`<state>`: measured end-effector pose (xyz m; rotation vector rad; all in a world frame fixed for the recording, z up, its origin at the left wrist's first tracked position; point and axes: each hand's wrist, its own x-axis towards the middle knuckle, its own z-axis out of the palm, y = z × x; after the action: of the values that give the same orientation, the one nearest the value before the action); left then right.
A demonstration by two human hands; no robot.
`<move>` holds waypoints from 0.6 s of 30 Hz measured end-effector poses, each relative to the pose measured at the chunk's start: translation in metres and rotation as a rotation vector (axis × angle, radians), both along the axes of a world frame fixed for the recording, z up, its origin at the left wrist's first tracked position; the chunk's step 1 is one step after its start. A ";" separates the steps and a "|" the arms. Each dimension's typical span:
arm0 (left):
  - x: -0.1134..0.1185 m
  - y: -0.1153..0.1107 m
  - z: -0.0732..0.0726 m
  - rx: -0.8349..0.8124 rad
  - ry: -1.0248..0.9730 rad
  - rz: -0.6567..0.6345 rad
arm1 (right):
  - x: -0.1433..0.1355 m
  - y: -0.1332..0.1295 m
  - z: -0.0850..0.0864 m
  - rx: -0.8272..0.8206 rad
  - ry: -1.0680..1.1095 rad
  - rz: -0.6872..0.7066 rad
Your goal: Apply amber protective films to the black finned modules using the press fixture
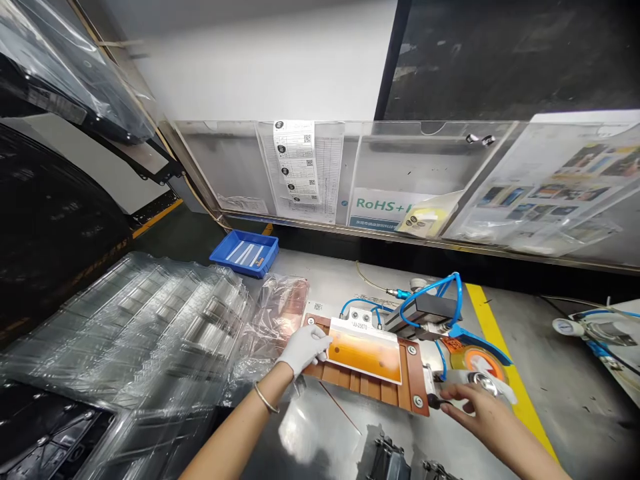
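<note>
Along the near edge of the grey metal bench (307, 433) lie black mechanical parts (387, 461). Beyond them, the bare right hand (473, 405) has thumb and fingertips closed around a small black knob (434, 401) beside a brown ribbed fixture (351, 381). On that fixture lies a flat, rectangular orange sheet with white borders (367, 353); the white-gloved left hand (304, 348) touches its left edge, though whether its fingers clamp it I cannot tell. Farther back sits a blue plastic tray (268, 259).

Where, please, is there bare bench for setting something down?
Bare bench shows between the left forearm and black parts, and behind the brown fixture, right of the blue bin. It's crowded near the right hand: black knob, tape roll, hoses.
</note>
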<state>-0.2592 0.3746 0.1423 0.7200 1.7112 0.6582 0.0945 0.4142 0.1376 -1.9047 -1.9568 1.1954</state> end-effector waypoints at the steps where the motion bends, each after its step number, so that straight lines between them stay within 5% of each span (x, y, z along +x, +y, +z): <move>1: 0.001 0.000 0.001 -0.004 0.006 -0.003 | 0.003 -0.003 -0.002 0.024 -0.008 0.009; 10: -0.011 -0.010 0.014 0.004 0.202 -0.058 | -0.003 -0.020 0.000 0.198 0.008 -0.054; 14: -0.016 -0.056 0.029 0.078 0.394 -0.051 | 0.020 -0.065 0.010 0.129 -0.001 -0.219; 18: 0.041 -0.123 0.027 0.054 0.323 -0.239 | 0.040 -0.115 0.004 -0.054 0.031 -0.322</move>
<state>-0.2180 0.2516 0.1692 1.0965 1.8642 0.4397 0.1346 0.2993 0.1418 -2.1113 -1.5384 1.1838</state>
